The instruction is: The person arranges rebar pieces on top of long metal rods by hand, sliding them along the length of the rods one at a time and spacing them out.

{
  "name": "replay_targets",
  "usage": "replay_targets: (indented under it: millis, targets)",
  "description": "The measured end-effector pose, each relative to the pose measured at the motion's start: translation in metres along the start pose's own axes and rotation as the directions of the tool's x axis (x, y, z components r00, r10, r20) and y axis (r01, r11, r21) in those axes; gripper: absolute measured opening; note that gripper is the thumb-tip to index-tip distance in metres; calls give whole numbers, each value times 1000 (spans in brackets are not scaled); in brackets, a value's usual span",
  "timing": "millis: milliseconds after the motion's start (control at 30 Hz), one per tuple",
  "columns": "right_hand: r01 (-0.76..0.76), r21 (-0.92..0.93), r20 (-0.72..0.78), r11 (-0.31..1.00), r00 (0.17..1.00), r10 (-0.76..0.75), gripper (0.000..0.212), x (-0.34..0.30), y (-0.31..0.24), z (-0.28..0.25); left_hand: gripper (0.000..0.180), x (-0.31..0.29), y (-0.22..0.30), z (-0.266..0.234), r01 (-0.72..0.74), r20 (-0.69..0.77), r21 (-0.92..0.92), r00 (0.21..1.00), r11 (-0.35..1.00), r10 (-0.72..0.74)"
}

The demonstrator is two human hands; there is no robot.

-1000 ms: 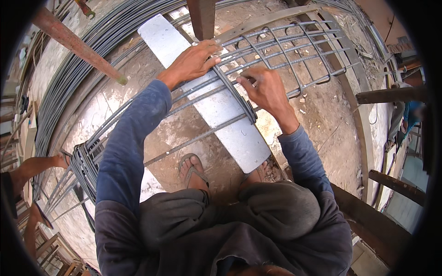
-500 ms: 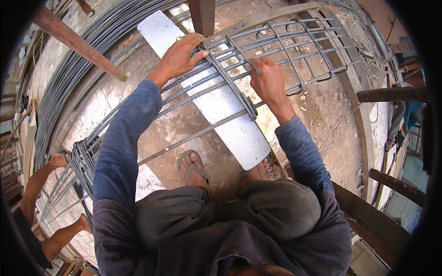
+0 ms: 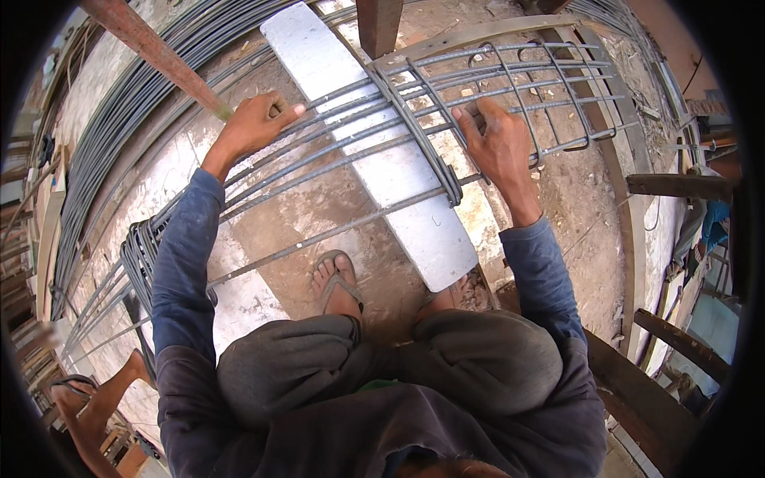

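Note:
A cage of ribbed steel bars [image 3: 392, 122] stretches from the lower left to the upper right in front of me, across a pale flat board [image 3: 335, 80]. A tight group of bent stirrups [image 3: 420, 134] circles the bars above the board. To their left, my left hand [image 3: 251, 129] is loosely closed by the upper bars, its thumb stretched out. What its curled fingers hold, if anything, is hidden. My right hand [image 3: 500, 145] is closed beside a single stirrup [image 3: 427, 89] right of the group. I cannot make out what lies between its thumb and fingers.
Long loose bars [image 3: 103, 155] curve along the left. A rusty pole [image 3: 159, 56] slants in at upper left, and a brown post [image 3: 378, 28] stands at the far side. More bent stirrups [image 3: 139, 259] bunch at the cage's left. Another person's leg [image 3: 111, 394] shows at lower left.
My left hand has left the grouped stirrups and moved left, its fingers now curled. My right hand stays near the single stirrup. The other person's hand at left is no longer visible.

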State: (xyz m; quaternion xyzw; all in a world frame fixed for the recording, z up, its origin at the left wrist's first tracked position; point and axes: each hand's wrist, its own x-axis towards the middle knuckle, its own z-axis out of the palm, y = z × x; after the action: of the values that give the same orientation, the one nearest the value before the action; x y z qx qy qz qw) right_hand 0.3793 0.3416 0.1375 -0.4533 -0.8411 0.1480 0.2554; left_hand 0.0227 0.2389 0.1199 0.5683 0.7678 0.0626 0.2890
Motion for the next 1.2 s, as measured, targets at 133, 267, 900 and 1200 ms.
replay_targets:
  millis: [133,267,900,1200]
  targets:
    - [86,-16,130,996,988,-83,31,12,2,-10,81,14,-40,-1,170,242,-194,963,966,-121]
    - [177,-47,228,983,960,-162,27,29,13,-27,68,36,-40,-11,454,651,-422,754,785,-87]
    - [15,-102,532,995,846,41,30,-20,-31,-2,73,68,-57,151,498,927,120,-366,859,83]
    - [30,-377,328,926,939,103,29,-33,-52,28,85,18,-4,151,605,488,118,-726,787,485]
